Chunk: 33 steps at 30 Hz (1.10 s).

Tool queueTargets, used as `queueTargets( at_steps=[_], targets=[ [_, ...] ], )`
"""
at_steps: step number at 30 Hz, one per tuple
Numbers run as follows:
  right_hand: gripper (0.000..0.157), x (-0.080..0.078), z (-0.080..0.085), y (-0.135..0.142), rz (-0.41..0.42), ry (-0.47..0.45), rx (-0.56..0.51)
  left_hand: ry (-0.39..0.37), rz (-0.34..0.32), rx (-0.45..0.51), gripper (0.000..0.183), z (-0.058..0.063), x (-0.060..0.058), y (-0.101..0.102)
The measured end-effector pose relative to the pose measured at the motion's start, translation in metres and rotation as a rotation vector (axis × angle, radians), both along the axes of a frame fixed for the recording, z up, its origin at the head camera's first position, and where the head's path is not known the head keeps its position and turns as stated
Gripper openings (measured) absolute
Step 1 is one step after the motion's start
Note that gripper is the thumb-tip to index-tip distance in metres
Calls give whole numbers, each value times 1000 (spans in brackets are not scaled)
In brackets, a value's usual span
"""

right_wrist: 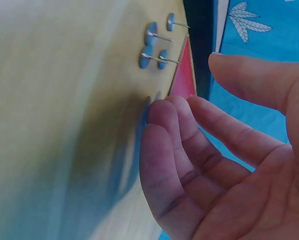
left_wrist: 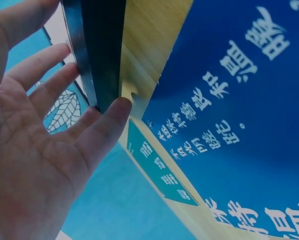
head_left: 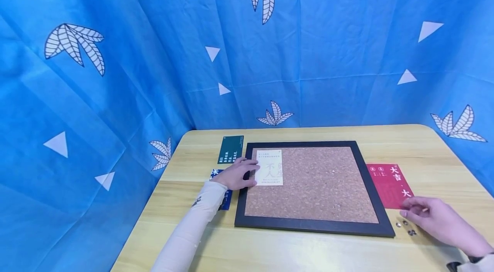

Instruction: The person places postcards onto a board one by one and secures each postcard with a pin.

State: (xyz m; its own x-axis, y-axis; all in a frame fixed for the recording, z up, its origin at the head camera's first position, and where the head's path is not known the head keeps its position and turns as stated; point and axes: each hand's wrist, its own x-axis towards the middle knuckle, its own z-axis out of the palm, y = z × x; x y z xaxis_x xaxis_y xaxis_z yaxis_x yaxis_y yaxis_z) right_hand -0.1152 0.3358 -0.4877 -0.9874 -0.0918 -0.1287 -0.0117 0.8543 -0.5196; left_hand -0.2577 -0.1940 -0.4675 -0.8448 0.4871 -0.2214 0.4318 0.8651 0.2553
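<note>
A cream card (head_left: 269, 175) with pale print lies on the upper left of a cork board (head_left: 312, 186) with a black frame. My left hand (head_left: 238, 174) rests over the frame's left side, its fingertips on the card's left edge. In the left wrist view, its fingers (left_wrist: 54, 90) are extended beside the black frame (left_wrist: 104, 50). Right of the board, my right hand (head_left: 436, 218) hovers by several thumbtacks (head_left: 411, 233). The right wrist view shows those thumbtacks (right_wrist: 150, 34) lying points up, with the hand's fingers (right_wrist: 162, 155) bent, the thumb apart and nothing held.
A red card (head_left: 390, 184) lies right of the board, close to the right hand. Left of the board are a green card (head_left: 230, 148) and a blue card (head_left: 227, 201), partly covered by the left hand. Blue curtain (head_left: 328, 49) hangs behind the wooden table (head_left: 301, 250).
</note>
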Motion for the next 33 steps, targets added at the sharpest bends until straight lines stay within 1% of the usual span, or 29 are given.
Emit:
queueTargets(
  at_steps=[7,12,17,24,29,33],
  targets=[
    [37,6,-6,-2,10,27,2,-4,3,9,58,0,0,0],
    [38,8,-7,-5,-11,-7,20,-9,0,14,58,0,0,0],
    [30,10,-8,-11,-2,-25,17,-11,6,11,58,0,0,0],
    [17,13,-10,-17,33,13,25,-9,9,7,58,1,1,0],
    [10,14,-11,-21,41,-22,22,-11,8,9,58,2,2,1],
    [7,14,-11,-23,28,-48,12,-13,7,13,58,1,3,0]
  ],
)
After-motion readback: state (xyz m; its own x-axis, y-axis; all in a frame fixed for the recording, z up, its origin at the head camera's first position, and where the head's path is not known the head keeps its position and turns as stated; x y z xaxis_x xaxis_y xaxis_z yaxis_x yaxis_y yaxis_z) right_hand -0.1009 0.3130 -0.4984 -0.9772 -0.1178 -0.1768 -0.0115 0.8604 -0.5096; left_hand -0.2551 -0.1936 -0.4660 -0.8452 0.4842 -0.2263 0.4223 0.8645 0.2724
